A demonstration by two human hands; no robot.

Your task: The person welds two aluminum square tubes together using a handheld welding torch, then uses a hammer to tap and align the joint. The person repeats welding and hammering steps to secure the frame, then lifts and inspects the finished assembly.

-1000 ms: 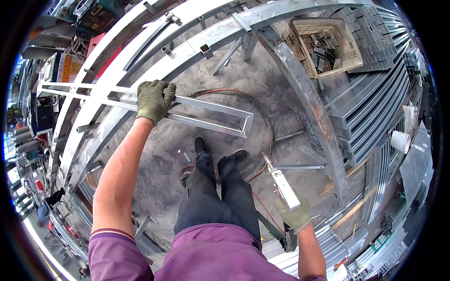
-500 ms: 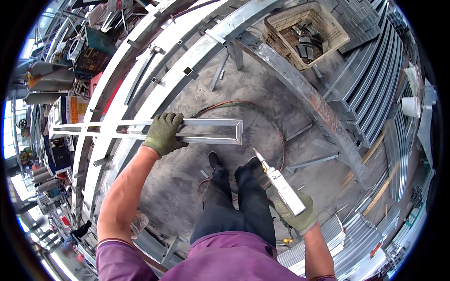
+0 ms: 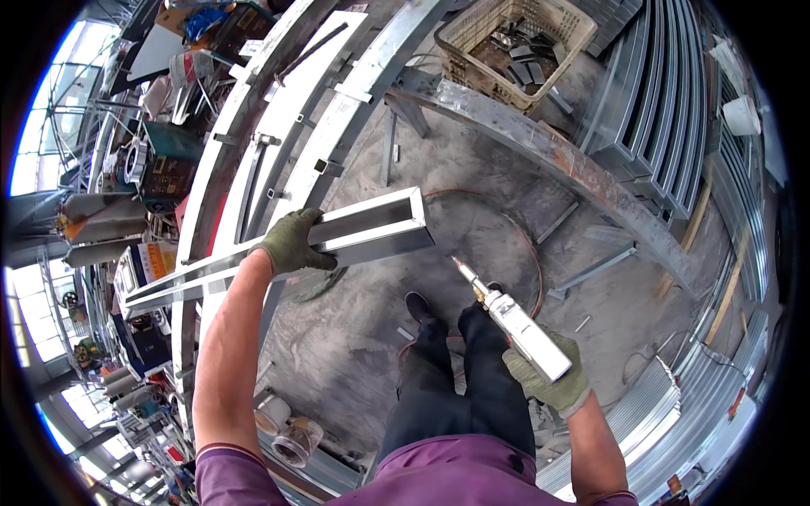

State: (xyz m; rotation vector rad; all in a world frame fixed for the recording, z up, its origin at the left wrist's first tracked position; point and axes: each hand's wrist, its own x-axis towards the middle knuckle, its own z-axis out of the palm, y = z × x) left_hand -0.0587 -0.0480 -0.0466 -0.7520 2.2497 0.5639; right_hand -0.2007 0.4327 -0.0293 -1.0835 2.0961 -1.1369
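In a green work glove, my left hand (image 3: 293, 242) is closed around a long, narrow rectangular frame (image 3: 419, 211) of shiny metal tube. The frame reaches left across the white steel beams, tilted so that its wide side and the slot between its rails show. My right hand (image 3: 553, 375), gloved alike, grips a white handheld welding gun (image 3: 527, 337) with a slim brass-coloured nozzle. The nozzle points up and left, a short way below the frame's right end and apart from it. My palm and the gun's underside are hidden.
Pale steel beams (image 3: 337, 126) run along the left, with short tube stubs on them. A rusty steel beam (image 3: 548, 152) curves across the right. Beyond it are a plastic crate (image 3: 447, 72) of metal offcuts and stacked metal profiles (image 3: 650, 101). A hose (image 3: 537, 261) loops on the floor.
My left hand has rolled the frame over, so its side face now shows, and its right end sits higher and further left. The gun has shifted slightly right as the whole view swung.
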